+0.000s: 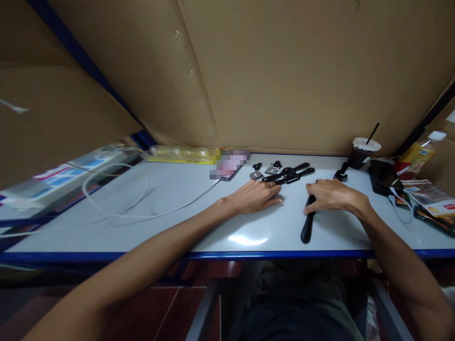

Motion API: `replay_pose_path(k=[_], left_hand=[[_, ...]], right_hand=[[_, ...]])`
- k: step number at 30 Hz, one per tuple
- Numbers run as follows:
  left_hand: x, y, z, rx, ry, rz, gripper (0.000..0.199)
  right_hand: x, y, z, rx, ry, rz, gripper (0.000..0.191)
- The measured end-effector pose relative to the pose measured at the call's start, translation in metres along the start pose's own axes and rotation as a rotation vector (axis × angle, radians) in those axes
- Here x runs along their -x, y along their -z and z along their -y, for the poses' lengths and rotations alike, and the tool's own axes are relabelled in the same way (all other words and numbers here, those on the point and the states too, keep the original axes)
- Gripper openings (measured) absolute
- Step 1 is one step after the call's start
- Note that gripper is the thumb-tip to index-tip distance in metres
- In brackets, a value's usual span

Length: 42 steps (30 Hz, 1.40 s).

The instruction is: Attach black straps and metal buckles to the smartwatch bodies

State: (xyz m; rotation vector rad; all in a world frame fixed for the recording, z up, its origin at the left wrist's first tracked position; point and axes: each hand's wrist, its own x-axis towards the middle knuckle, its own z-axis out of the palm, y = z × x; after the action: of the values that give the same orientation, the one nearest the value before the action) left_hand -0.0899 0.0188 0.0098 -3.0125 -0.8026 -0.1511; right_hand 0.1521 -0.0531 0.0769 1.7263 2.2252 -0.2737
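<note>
My left hand [256,195] lies palm down on the white table [170,189], its fingers stretched beside a group of black handled parts [289,175]. Nothing shows in its grasp. To the right, my right hand [329,195] is closed round the upper part of a black handle [307,227], whose rounded end points toward the table's front edge. Small black pieces and thin grey metal plates [256,175] lie behind my left hand. Another small black part [341,174] rests just behind my right hand.
A phone [231,166] with a white cable lies at the back, near a yellow-edged plastic package [183,154]. On the right are a lidded drink cup [362,151], a black case [384,176], a bottle [419,154] and packets [433,199]. Cardboard walls [284,71] rise behind.
</note>
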Motion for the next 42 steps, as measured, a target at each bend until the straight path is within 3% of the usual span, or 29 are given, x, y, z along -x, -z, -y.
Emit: replay_pose_path(k=[4,13,21,24,27,30,34,42], left_hand=[[-0.001,0.0,0.0,0.009,-0.002,-0.001,0.039],[0.0,0.0,-0.001,0.005,-0.03,-0.024,0.041],[-0.001,0.001,-0.003,-0.036,-0.029,-0.011,0.039],[-0.001,0.002,-0.004,-0.03,-0.024,0.001,0.039],[-0.001,0.002,-0.004,-0.014,-0.024,-0.001,0.039],[-0.001,0.001,-0.003,-0.018,-0.021,0.003,0.039],[-0.001,0.003,-0.005,-0.037,-0.009,0.028,0.039],[-0.001,0.005,-0.006,-0.041,0.002,0.037,0.041]], right_hand=[[-0.019,-0.005,-0.021,0.037,-0.105,-0.144,0.043],[-0.049,-0.014,-0.071,0.088,-0.279,-0.307,0.041],[-0.056,-0.019,-0.084,0.072,-0.41,-0.388,0.047],[-0.056,-0.02,-0.084,0.027,-0.552,-0.459,0.057],[-0.058,-0.02,-0.082,-0.066,-0.688,-0.42,0.071],[-0.061,-0.023,-0.078,-0.073,-0.671,-0.354,0.071],[-0.065,-0.026,-0.078,-0.002,-0.575,-0.297,0.054],[-0.061,-0.025,-0.107,0.04,-0.317,-0.257,0.046]])
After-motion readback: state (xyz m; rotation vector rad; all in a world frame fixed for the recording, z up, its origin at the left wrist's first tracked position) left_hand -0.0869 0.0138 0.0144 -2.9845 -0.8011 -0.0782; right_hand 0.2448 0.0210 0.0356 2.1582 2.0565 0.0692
